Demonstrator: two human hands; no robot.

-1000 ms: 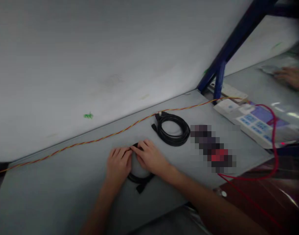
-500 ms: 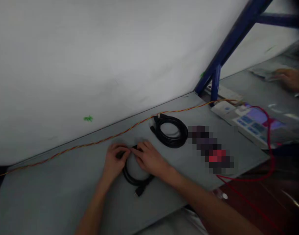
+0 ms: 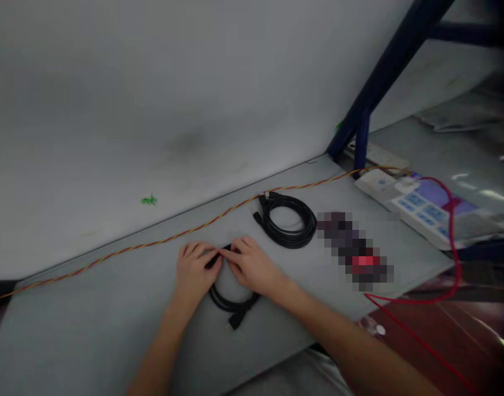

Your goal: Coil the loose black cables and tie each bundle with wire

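Observation:
A coiled black cable (image 3: 229,306) lies on the grey tabletop (image 3: 95,330), its plug (image 3: 236,320) pointing toward me at the coil's near side. My left hand (image 3: 197,270) is closed on the left upper part of the coil, thumb and forefinger pinched together. On the coil's upper right, my right hand (image 3: 254,265) is closed too, its fingertips meeting those of the left hand. The fingers hide the far part of the loop. Just beyond my right hand rests a second black cable coil (image 3: 293,242), with several plug ends at its upper left.
A twisted red-yellow wire (image 3: 165,240) runs along the wall side of the table. To the right are a pixelated patch (image 3: 350,247), a red cord (image 3: 458,264), a blue metal frame (image 3: 375,82) and white-and-blue packaging (image 3: 425,209). A bottle (image 3: 377,329) shows below the table edge.
My left hand's fingers have closed down lower over the coil. The right hand has barely moved. Another person's hand at the far right has gone from view.

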